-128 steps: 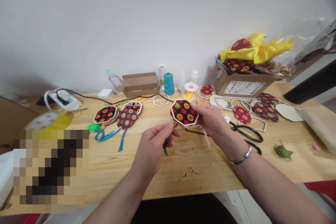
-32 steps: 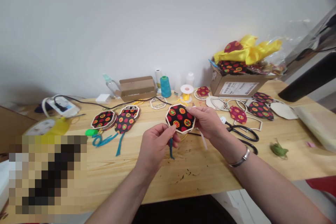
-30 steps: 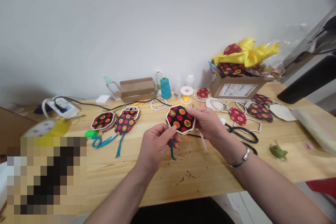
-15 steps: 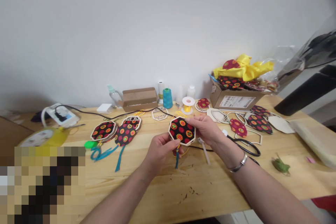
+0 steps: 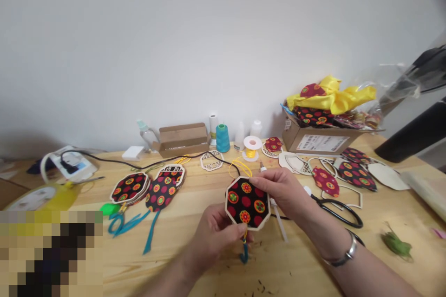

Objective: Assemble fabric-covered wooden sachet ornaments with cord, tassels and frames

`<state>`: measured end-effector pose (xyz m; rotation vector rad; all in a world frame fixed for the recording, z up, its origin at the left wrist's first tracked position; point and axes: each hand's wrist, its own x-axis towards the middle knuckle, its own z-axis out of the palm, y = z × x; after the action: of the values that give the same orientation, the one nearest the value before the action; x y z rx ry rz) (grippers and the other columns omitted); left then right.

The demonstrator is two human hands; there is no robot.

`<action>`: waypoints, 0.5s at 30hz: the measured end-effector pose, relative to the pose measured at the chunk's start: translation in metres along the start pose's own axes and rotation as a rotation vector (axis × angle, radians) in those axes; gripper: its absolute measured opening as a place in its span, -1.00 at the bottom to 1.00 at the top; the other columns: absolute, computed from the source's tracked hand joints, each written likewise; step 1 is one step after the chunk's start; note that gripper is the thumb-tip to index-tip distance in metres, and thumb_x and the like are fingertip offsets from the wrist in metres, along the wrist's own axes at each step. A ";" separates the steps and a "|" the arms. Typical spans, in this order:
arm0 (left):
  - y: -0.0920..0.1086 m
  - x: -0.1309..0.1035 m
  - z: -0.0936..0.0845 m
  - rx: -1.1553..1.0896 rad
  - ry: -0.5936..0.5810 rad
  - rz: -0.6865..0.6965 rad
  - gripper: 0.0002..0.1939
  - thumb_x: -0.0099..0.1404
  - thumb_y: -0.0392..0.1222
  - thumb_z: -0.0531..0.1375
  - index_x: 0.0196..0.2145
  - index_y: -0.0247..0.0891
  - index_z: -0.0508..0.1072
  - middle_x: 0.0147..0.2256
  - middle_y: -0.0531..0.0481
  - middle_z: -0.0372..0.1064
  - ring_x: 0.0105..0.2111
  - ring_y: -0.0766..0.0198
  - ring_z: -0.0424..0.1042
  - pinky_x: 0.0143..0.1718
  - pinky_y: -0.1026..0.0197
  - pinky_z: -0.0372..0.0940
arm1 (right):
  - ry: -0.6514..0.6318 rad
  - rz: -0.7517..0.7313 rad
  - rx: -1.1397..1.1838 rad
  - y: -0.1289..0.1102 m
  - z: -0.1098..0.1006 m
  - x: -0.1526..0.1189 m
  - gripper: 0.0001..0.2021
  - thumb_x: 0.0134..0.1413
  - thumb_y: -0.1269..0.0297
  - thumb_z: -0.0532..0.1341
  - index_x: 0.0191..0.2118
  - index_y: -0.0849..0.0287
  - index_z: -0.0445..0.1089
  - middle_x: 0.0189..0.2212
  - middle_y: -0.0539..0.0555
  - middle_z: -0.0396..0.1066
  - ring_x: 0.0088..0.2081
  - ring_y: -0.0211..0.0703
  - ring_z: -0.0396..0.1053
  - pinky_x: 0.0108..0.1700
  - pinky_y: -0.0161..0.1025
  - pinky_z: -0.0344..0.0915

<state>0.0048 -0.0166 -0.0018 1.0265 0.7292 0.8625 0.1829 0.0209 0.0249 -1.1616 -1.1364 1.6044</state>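
An octagonal floral panel (image 5: 247, 203), a teal tassel (image 5: 244, 257) below it, is held over the worktop (image 5: 127, 260), well forward of its back edge, the left hand (image 5: 214, 236) pinching the lower rim and the right hand (image 5: 284, 191) gripping the upper right. 2 stacks of patterned panels (image 5: 128, 187) lie toward the left edge; a carton (image 5: 294, 141) topped with yellow fabric (image 5: 334, 102) sits near the back right corner.

Light is soft and even; faint shadow darkens the pale grey wall (image 5: 195, 46) left of the labelled brown cardboard box (image 5: 296, 141), and glossy yellow fabric (image 5: 332, 98) shines. Wide-angle distortion stretches the edges; coarse pixel blocks hide the near left corner.
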 end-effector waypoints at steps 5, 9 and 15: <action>-0.002 -0.003 0.000 0.083 -0.054 -0.015 -0.76 0.02 -0.08 0.31 -0.47 -0.36 0.53 -0.55 -0.11 0.46 -0.53 0.25 0.40 -0.46 0.21 0.31 | -0.032 -0.071 -0.080 -0.003 0.000 -0.005 -0.69 -0.15 0.06 0.33 -0.60 0.24 0.45 -0.71 -0.07 0.23 -0.63 -0.40 0.07 -0.56 -0.37 0.00; -0.003 -0.006 0.000 0.196 -0.079 0.012 -0.78 0.05 -0.11 0.28 -0.47 -0.36 0.54 -0.52 -0.12 0.48 -0.49 0.23 0.41 -0.42 0.22 0.32 | -0.052 -0.075 -0.108 -0.002 0.000 -0.007 -0.69 -0.14 0.04 0.32 -0.56 0.24 0.47 -0.71 -0.07 0.22 -0.63 -0.39 0.07 -0.57 -0.36 0.00; -0.007 -0.007 0.008 0.246 -0.050 -0.024 -0.85 0.04 -0.22 0.27 -0.40 -0.34 0.51 -0.50 -0.07 0.46 -0.50 0.27 0.40 -0.44 0.26 0.33 | -0.065 -0.089 -0.149 -0.007 0.004 -0.010 -0.70 -0.16 0.08 0.32 -0.59 0.26 0.47 -0.70 -0.05 0.26 -0.63 -0.39 0.09 -0.58 -0.38 -0.01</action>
<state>0.0100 -0.0282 -0.0041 1.2504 0.8175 0.7360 0.1818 0.0123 0.0342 -1.1434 -1.3505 1.5196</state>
